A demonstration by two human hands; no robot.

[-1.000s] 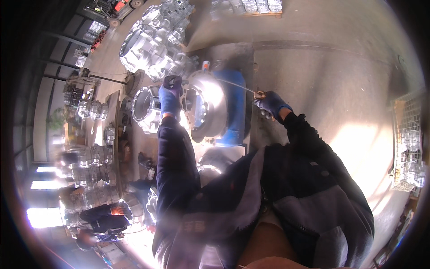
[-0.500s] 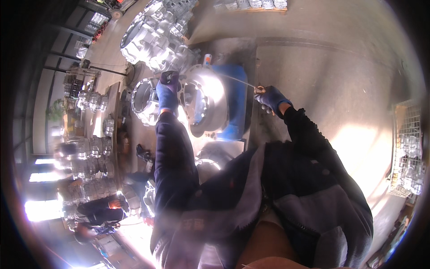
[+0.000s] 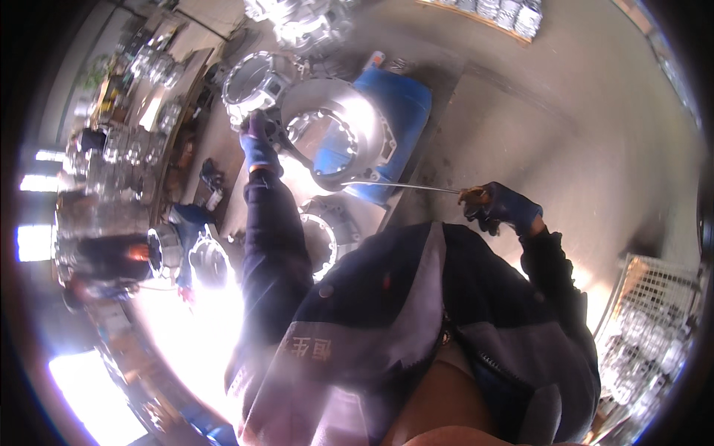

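Note:
A large round silver metal housing (image 3: 375, 121) with a flanged rim stands in front of me, partly over a blue plastic piece (image 3: 414, 104). My left hand (image 3: 260, 145), in a blue and dark glove, closes on the housing's left edge. Out to the right, my gloved right hand (image 3: 500, 208) is closed around the brownish handle of a thin metal rod (image 3: 424, 187). The rod runs leftward, and its far end meets or overlaps the housing's near rim; actual contact is unclear.
A smaller ring-shaped housing (image 3: 256, 80) sits beyond my left hand, and another (image 3: 320, 236) lies near my body. More castings (image 3: 309, 22) stand at the back. A wire cage (image 3: 647, 320) of metal parts is at right. Another person (image 3: 111, 260) works at left.
The view has turned. My right hand has come nearer, and the rod's far end has shifted from the housing's far part to its near rim. My left hand remains at the left edge.

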